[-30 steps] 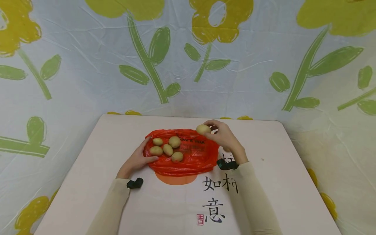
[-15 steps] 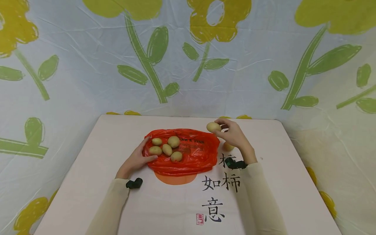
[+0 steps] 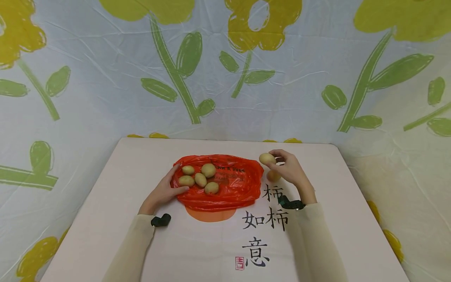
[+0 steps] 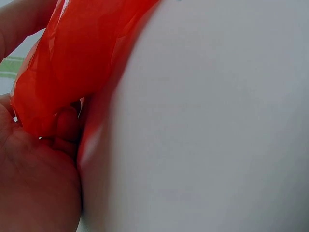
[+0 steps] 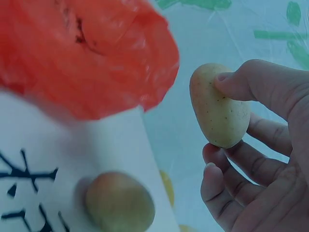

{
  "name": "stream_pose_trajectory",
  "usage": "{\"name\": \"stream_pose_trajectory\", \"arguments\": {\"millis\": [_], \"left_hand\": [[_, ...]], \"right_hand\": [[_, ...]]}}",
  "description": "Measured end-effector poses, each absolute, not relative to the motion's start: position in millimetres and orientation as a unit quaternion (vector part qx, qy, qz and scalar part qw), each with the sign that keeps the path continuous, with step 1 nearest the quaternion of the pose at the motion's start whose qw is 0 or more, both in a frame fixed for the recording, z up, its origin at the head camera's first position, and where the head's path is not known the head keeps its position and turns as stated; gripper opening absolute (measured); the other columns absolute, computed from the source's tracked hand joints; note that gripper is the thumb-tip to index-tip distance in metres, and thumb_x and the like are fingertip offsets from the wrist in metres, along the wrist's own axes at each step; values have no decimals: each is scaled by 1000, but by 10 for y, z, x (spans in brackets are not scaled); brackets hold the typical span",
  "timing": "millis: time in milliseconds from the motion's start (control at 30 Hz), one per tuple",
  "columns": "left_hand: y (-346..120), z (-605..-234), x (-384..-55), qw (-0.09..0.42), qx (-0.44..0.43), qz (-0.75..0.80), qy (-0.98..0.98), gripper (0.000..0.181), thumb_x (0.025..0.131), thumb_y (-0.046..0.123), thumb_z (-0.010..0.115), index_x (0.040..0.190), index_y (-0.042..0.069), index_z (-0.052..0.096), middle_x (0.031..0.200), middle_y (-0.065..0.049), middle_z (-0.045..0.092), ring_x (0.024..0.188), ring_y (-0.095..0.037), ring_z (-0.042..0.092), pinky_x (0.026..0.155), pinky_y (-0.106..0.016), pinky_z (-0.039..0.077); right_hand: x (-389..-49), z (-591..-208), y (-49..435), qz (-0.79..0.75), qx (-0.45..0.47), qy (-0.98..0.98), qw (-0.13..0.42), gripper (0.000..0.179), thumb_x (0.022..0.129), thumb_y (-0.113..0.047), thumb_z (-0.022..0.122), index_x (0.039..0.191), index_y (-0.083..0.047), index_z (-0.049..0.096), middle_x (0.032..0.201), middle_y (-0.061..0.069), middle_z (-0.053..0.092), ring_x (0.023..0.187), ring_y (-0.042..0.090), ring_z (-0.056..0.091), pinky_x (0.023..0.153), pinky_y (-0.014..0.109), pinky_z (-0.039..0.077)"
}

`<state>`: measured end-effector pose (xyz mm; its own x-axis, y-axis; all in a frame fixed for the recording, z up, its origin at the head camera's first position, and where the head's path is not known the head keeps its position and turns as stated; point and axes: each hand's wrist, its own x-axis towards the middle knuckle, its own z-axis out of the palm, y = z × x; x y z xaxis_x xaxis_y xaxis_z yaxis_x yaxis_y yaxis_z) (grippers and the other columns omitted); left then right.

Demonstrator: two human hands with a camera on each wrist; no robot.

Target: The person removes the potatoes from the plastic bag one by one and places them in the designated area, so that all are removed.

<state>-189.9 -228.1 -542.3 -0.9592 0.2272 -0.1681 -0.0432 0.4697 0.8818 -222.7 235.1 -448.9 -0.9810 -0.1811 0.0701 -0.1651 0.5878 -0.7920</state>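
A yellow-brown potato (image 5: 219,106) is pinched between the thumb and fingers of my right hand (image 3: 289,169), above the table just right of the bag. On the table below it lies another potato (image 3: 273,176), partly covered by that hand in the head view. The red plastic bag (image 3: 239,184) is spread flat, with several potatoes (image 3: 201,179) on its left half. My left hand (image 3: 165,188) grips the bag's left edge, thumb toward the front; in the left wrist view its fingertips (image 4: 67,123) curl under the red film.
The white table (image 3: 197,250) carries black printed characters (image 3: 256,252) and an orange printed shape (image 3: 211,215) in front of the bag. A flower-patterned cloth (image 3: 134,51) hangs behind and at both sides.
My right hand has carried its potato rightward from over the bag's right part to beyond its edge, last dipping lower. The left hand stays on the bag.
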Motion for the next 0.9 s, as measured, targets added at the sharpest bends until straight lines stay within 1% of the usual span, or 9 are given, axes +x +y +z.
{"name": "stream_pose_trajectory", "arguments": {"millis": [167, 433, 667, 733, 900], "left_hand": [[-2281, -5417, -1906, 134, 51, 513, 846, 105, 88, 42, 80, 167, 26, 13, 171, -15, 20, 154, -44, 20, 120, -69, 27], [-2278, -5421, -1900, 131, 50, 510, 849, 104, 88, 41, 80, 167, 24, 13, 171, -14, 19, 156, -43, 18, 121, -68, 24], [-2281, -5415, -1894, 129, 51, 510, 849, 104, 89, 40, 80, 167, 24, 13, 171, -14, 19, 156, -43, 19, 121, -68, 25], [-2282, -5413, -1890, 130, 51, 511, 848, 104, 89, 40, 80, 167, 25, 13, 171, -14, 19, 155, -43, 19, 121, -68, 25], [-2282, -5415, -1885, 128, 56, 517, 845, 103, 88, 39, 81, 166, 25, 15, 171, -14, 20, 156, -42, 19, 121, -68, 23]], "right_hand": [[-2173, -4582, 2491, -440, -89, 894, 0, 47, 94, -28, 75, 132, -3, 63, 129, 19, 66, 112, 39, 64, 90, 41, 54], [-2075, -4671, 2661, -427, -68, 902, 3, 48, 96, -30, 73, 134, -3, 62, 131, 21, 65, 114, 38, 64, 92, 41, 53], [-2009, -4711, 2798, -421, -53, 905, -9, 46, 95, -27, 74, 133, -3, 63, 133, 22, 65, 115, 41, 64, 84, 27, 53], [-1990, -4719, 2833, -421, -50, 906, -12, 46, 95, -26, 75, 133, -2, 63, 133, 22, 65, 115, 41, 64, 82, 24, 53], [-1947, -4755, 2910, -418, -33, 908, -9, 48, 94, -29, 77, 132, -3, 62, 131, 22, 65, 116, 39, 63, 84, 26, 50]]}}
